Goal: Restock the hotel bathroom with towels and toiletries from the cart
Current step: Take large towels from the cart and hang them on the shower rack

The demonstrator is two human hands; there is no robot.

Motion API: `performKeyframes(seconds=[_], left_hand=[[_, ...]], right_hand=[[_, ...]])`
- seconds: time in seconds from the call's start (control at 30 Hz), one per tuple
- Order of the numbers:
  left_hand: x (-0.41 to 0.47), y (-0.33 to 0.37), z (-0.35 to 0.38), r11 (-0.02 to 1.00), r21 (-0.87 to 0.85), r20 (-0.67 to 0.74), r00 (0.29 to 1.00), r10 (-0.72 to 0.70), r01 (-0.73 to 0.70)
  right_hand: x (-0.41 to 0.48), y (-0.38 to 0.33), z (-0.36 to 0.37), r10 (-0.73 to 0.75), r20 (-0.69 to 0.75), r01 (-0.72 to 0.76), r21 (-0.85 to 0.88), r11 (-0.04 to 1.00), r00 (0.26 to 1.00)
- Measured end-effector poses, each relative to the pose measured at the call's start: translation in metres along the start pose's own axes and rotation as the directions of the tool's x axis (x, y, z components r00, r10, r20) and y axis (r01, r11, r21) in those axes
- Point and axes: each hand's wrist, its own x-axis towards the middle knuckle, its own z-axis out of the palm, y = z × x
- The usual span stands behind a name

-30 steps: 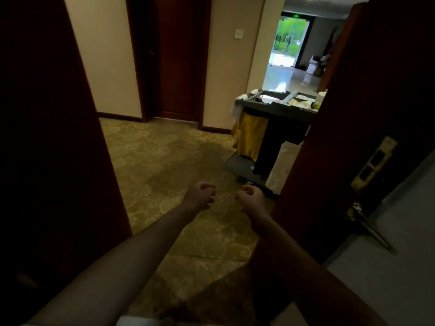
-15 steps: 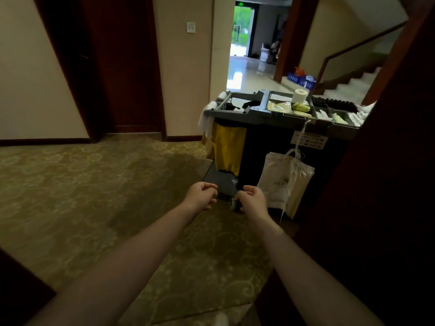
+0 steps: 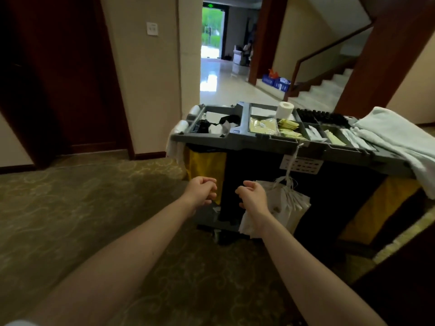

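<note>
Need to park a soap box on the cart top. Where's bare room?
Bare: back of the left bin, behind its black-and-white clutter, and the strip left of the toilet roll, behind the flat packets. Crowded: the small compartments and the right end under the towel.

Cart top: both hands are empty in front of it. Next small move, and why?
Probably raise the right hand toward the pale towel draped over the right end of the cart. It and the left hand hold nothing, both are lower than the cart top, and the towel lies uncovered.
</note>
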Motion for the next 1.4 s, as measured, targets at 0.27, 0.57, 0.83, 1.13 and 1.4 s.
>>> performKeyframes(seconds=[0.27,0.57,0.83,1.13,1.4], left_hand=[[0.124,0.034,0.084,0.998,0.054,0.203,0.979,0.026,-0.038],[0.277,0.115,0.194,0.978,0.122,0.473,0.876,0.092,-0.169],[0.356,0.148,0.286,0.959,0.134,0.697,0.712,0.087,-0.249],[0.396,0.174,0.403,0.965,0.088,0.803,0.591,0.079,-0.249],[0.449,0.204,0.551,0.98,0.027,0.795,0.598,0.099,-0.198]], right_hand=[[0.107,-0.002,-0.05,0.053,-0.278,-0.045,0.036,0.998,0.959],[0.253,-0.032,-0.115,0.093,-0.548,-0.024,0.132,0.991,0.832],[0.313,-0.042,-0.172,0.136,-0.704,0.005,0.195,0.981,0.697],[0.369,-0.045,-0.269,0.163,-0.786,-0.012,0.194,0.981,0.596],[0.461,-0.044,-0.398,0.149,-0.776,-0.006,0.184,0.983,0.612]])
